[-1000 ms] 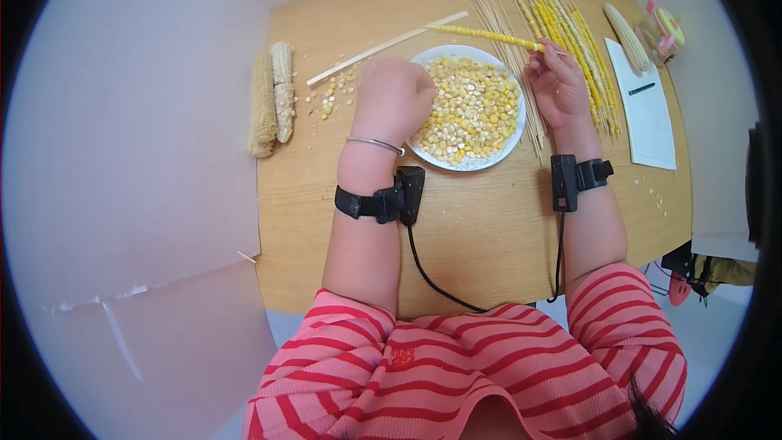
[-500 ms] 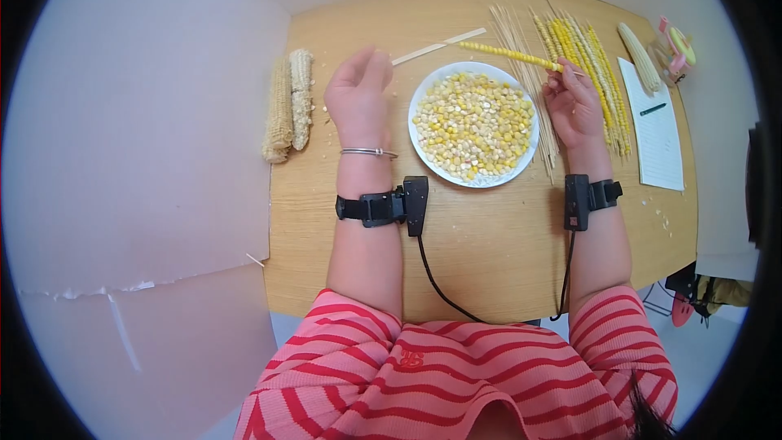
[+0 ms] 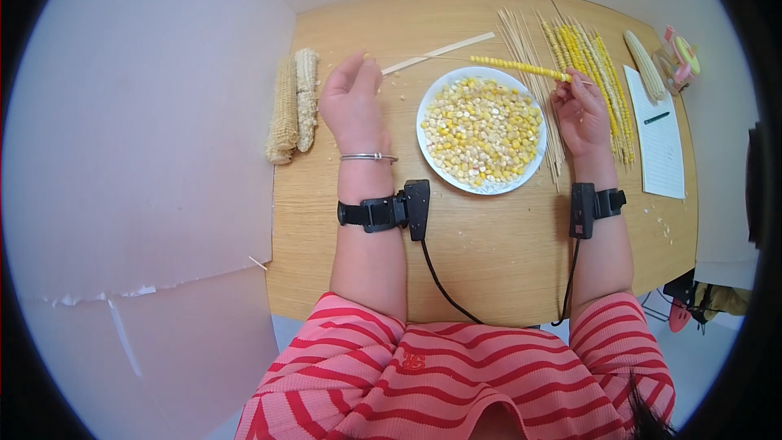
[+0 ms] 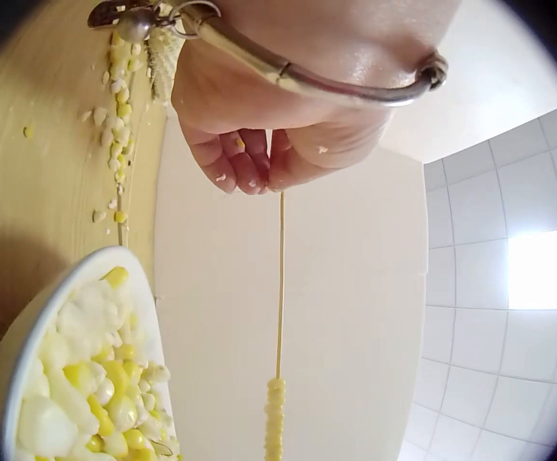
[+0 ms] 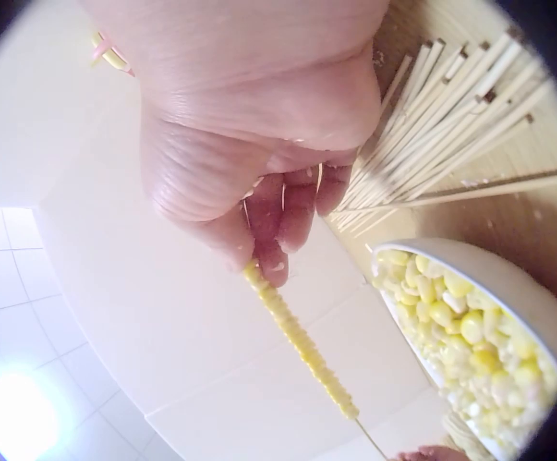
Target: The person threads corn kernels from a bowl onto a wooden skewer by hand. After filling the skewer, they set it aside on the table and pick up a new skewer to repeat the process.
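Observation:
Corn kernels are threaded along a thin skewer (image 3: 521, 67), its bare left part reaching the left hand (image 3: 355, 106). That hand pinches a small yellow kernel (image 3: 366, 55) at the skewer's tip; in the left wrist view the fingertips of the left hand (image 4: 274, 154) meet the stick and mostly hide the kernel. The right hand (image 3: 583, 118) grips the skewer's other end between thumb and fingers. In the right wrist view, the threaded kernels (image 5: 302, 341) run out from the right hand (image 5: 259, 163). Loose kernels fill a white plate (image 3: 421, 126) between the hands.
Bare sticks (image 3: 533, 85) lie right of the plate, beside finished corn skewers (image 3: 593, 73). Farther right are a cob (image 3: 645, 65), a notepad (image 3: 661, 155) with a pen, and a pink-and-green item (image 3: 684, 57). Stripped cobs (image 3: 305, 98) lie at left; a flat strip (image 3: 444, 50) lies behind.
The left hand has moved from the plate's left edge leftward and up to the skewer's bare tip. The right hand still holds the skewer; the view has shifted slightly.

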Demonstrator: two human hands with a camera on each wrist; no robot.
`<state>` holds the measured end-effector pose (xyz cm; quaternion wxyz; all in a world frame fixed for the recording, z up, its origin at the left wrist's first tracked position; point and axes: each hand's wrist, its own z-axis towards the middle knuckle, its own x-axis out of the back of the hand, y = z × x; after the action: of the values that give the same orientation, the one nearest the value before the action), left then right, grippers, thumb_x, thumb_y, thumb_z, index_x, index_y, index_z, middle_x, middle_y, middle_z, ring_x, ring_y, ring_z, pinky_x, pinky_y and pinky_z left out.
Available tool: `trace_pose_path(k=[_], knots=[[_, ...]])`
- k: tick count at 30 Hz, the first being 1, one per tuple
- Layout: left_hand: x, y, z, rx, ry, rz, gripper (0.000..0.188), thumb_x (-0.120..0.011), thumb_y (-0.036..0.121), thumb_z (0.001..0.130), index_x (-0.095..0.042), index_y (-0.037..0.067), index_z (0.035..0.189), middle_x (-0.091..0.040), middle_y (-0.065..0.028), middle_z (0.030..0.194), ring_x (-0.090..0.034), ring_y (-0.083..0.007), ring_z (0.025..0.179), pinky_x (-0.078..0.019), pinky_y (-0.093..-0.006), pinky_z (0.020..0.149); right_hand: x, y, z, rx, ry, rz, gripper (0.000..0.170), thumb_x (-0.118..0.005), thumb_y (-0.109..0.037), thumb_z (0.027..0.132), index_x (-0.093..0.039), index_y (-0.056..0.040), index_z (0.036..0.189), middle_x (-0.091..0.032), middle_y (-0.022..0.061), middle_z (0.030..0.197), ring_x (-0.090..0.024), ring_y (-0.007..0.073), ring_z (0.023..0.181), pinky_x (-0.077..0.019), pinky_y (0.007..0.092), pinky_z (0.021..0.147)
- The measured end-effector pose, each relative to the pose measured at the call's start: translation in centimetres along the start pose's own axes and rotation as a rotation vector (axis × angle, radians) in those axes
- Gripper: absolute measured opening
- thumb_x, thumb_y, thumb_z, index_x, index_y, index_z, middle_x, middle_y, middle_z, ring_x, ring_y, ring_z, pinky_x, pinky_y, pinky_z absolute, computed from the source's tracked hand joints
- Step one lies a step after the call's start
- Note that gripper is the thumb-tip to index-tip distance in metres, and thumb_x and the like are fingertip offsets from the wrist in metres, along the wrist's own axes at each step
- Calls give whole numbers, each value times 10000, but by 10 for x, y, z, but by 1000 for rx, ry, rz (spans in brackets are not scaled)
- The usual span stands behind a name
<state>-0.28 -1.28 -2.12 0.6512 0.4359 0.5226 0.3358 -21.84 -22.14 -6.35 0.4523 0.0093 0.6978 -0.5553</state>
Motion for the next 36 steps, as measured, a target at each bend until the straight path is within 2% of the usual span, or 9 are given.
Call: trace_pose_path(k=[7, 10, 19, 21, 24, 30, 36], knots=[[2, -3, 2, -20, 11, 34, 178, -615, -24, 782, -604, -45, 959, -611, -74, 811, -573, -124, 694, -484, -218, 635, 0, 0, 0, 7, -10, -2, 190, -578, -98, 851, -592, -4, 1014, -613, 97, 902, -536, 129, 765, -434, 252, 729], [4, -7, 4, -101, 7, 73, 187, -622, -16, 781, -613, -47, 965, -615, -68, 807, -570, -111, 695, -475, -210, 630, -1, 0, -1, 13, -11, -11, 191, -581, -96, 849, -594, -5, 1016, -615, 97, 902, -540, 129, 761, -436, 250, 727], [4, -5, -2, -323, 76, 424, 160, -638, 27, 780, -647, -39, 925, -637, -71, 814, -572, -85, 704, -463, -199, 635, -2, 0, -1, 28, -11, -46, 201, -588, -94, 845, -601, -5, 1024, -618, 87, 908, -545, 125, 766, -437, 244, 732], [9, -15, 4, -489, 97, 575, 155, -641, 36, 773, -651, -39, 908, -636, -66, 793, -569, -82, 679, -463, -203, 610, -3, 1, -2, 28, -6, -47, 199, -589, -93, 845, -604, -6, 1023, -618, 85, 907, -546, 125, 766, -437, 244, 734], [9, -16, 3, -562, 120, 694, 142, -638, 41, 771, -656, -35, 889, -629, -60, 769, -564, -84, 651, -461, -207, 591, -3, 1, -2, 39, -10, -56, 192, -591, -93, 844, -610, -7, 1014, -619, 78, 898, -547, 125, 763, -436, 244, 735], [8, -9, -1, -642, 121, 807, 134, -635, 63, 768, -662, -25, 864, -607, -72, 728, -561, -113, 616, -462, -233, 583, -1, 1, -1, 48, -14, -69, 195, -598, -95, 840, -613, -8, 1013, -620, 63, 875, -545, 124, 756, -434, 248, 737], [5, -8, -3, -621, 119, 804, 149, -641, 73, 768, -667, -20, 881, -611, -76, 741, -564, -116, 631, -463, -234, 598, -2, 1, -2, 50, -34, -67, 199, -603, -98, 837, -615, -8, 1013, -620, 58, 868, -552, 128, 750, -435, 257, 745]])
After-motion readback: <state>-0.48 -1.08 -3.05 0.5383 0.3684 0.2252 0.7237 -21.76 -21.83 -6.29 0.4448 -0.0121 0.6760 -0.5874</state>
